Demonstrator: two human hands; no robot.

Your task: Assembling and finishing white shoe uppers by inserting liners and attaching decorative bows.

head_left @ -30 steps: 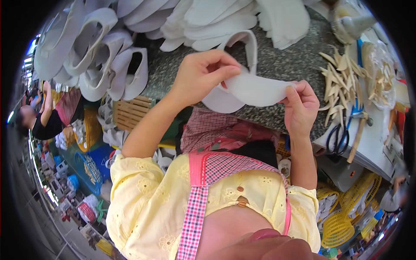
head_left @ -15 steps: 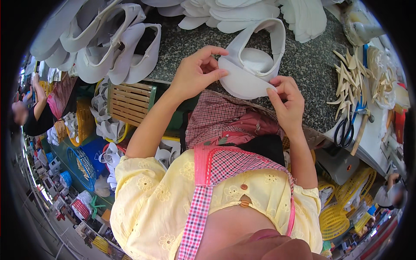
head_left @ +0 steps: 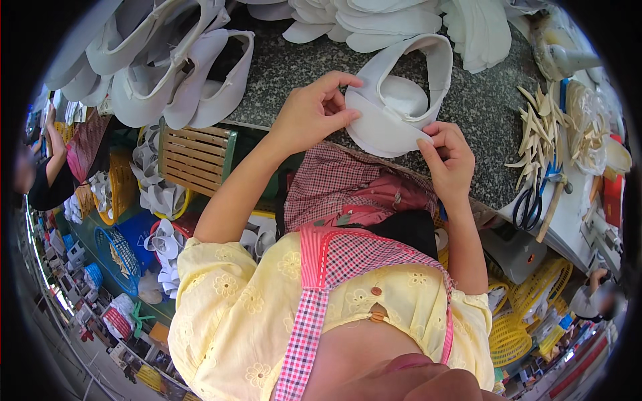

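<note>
Here, the pad (head_left: 384, 129) lies over the shoe's (head_left: 438, 63) toe at the tabletop's (head_left: 495, 127) edge, lengthwise between my hands: left fingers (head_left: 346, 119) touch one end, grip unclear; right fingers (head_left: 428, 150) pinch the other.

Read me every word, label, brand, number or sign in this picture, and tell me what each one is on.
No text can be read.
The white shoe piece between the left hand and right hand shows no lettering.
Any marks on the blue bin are too small to read.
Anything printed in the distant background is too blurred to read.
</note>
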